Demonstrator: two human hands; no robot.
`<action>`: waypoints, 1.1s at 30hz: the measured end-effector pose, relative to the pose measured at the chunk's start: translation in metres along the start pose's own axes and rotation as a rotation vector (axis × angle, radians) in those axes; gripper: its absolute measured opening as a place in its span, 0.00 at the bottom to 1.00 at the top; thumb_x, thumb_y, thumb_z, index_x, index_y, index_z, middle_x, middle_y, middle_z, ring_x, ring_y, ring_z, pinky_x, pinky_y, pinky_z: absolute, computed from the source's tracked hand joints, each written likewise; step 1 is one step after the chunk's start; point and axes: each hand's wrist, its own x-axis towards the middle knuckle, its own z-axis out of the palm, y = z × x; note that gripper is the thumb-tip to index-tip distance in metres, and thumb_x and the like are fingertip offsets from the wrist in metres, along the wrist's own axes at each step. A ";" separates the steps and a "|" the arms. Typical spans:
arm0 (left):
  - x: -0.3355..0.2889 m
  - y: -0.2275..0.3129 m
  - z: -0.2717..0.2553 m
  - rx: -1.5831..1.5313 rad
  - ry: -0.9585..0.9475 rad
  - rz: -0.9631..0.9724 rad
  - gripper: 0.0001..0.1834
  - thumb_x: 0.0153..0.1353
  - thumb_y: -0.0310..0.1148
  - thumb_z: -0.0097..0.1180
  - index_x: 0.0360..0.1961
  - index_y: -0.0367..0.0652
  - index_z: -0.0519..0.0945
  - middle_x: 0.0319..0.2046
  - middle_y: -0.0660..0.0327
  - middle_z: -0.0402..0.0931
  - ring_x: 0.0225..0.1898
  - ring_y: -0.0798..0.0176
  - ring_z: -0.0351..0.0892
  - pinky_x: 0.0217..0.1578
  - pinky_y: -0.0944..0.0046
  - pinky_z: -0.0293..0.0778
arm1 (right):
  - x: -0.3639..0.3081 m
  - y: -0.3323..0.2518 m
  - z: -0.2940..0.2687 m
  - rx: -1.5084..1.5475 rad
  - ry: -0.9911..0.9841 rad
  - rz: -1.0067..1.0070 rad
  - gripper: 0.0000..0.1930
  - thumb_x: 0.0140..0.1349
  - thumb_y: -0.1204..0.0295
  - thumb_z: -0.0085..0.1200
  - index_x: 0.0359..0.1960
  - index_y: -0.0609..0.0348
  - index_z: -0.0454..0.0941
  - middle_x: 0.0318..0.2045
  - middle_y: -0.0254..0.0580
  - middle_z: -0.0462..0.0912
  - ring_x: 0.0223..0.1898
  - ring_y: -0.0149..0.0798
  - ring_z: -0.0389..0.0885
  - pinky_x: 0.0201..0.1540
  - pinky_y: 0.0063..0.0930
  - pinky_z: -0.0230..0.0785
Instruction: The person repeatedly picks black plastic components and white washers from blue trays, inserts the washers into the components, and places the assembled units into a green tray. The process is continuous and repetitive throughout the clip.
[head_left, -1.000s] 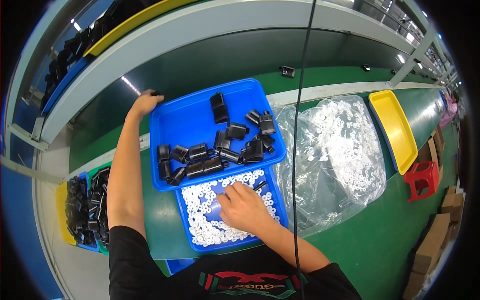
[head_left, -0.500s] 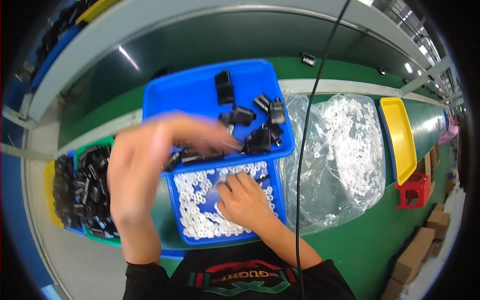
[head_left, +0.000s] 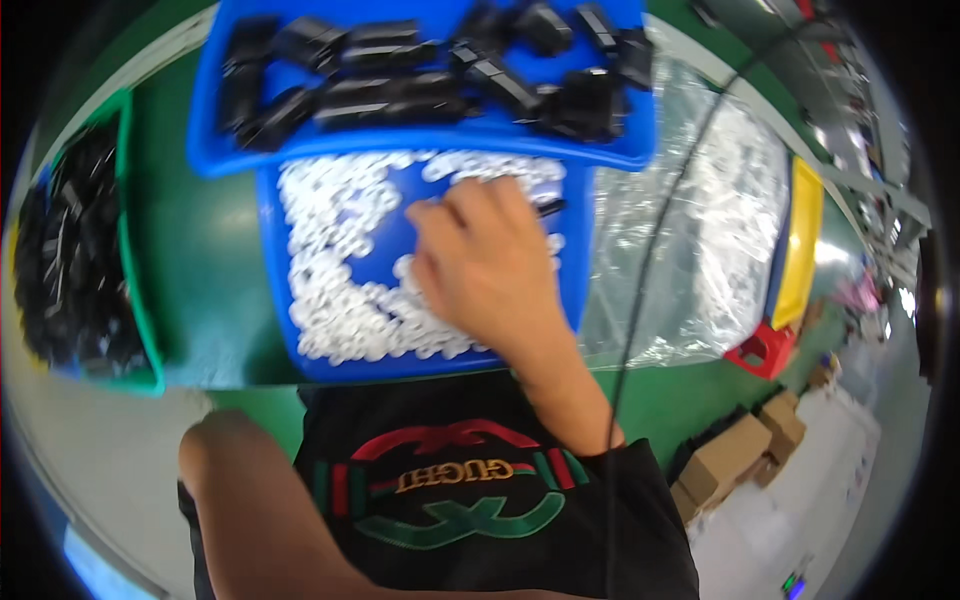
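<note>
My right hand [head_left: 487, 262] is over a lower blue tray [head_left: 430, 372] of small white plastic rings [head_left: 345, 325]. Its fingers are curled down and closed among the rings; whatever they pinch is hidden beneath them. A small dark piece [head_left: 550, 207] lies just right of the fingertips. Of my left arm [head_left: 262, 510] only the bent elbow and the part running off the lower edge show; the left hand is out of the picture. Beyond my right hand, an upper blue tray [head_left: 420, 150] overlaps the lower one and holds several black box-shaped plastic parts [head_left: 385, 95].
On the left stands a green-rimmed bin [head_left: 150, 335] heaped with black parts. At right lie a clear plastic bag [head_left: 740, 210] of white rings and a yellow tray [head_left: 800, 245]. A black cable [head_left: 645, 270] hangs across the view. A red stool [head_left: 765, 350] and cardboard boxes [head_left: 725, 455] stand on the floor.
My left hand has left the upper tray and dropped out of view, its elbow now bent at lower left. The view has shifted; my right hand stays among the rings.
</note>
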 end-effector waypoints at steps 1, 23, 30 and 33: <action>-0.003 0.003 0.003 -0.022 0.014 0.006 0.37 0.71 0.51 0.33 0.43 0.19 0.78 0.41 0.36 0.80 0.43 0.44 0.82 0.47 0.53 0.77 | 0.003 -0.005 0.001 0.031 0.024 0.003 0.13 0.41 0.75 0.61 0.33 0.59 0.79 0.30 0.42 0.71 0.34 0.45 0.70 0.38 0.35 0.66; -0.001 -0.009 0.024 -0.221 0.185 0.320 0.50 0.69 0.64 0.28 0.45 0.14 0.75 0.39 0.29 0.79 0.41 0.37 0.84 0.44 0.50 0.82 | 0.008 -0.006 -0.009 0.038 0.050 0.040 0.13 0.43 0.80 0.62 0.35 0.59 0.80 0.30 0.40 0.74 0.34 0.44 0.72 0.37 0.34 0.68; -0.008 -0.015 0.005 -0.154 0.106 0.520 0.46 0.71 0.61 0.31 0.42 0.18 0.80 0.42 0.29 0.78 0.45 0.36 0.82 0.42 0.47 0.82 | 0.007 -0.006 -0.012 0.030 0.047 0.058 0.15 0.42 0.81 0.62 0.35 0.58 0.81 0.31 0.40 0.74 0.34 0.43 0.72 0.36 0.33 0.69; -0.008 -0.001 -0.010 -0.071 -0.025 0.451 0.44 0.72 0.59 0.32 0.43 0.18 0.80 0.42 0.31 0.79 0.45 0.35 0.82 0.41 0.47 0.82 | 0.007 -0.008 -0.011 0.031 0.040 0.053 0.16 0.43 0.81 0.62 0.37 0.58 0.81 0.31 0.40 0.74 0.34 0.43 0.72 0.37 0.33 0.69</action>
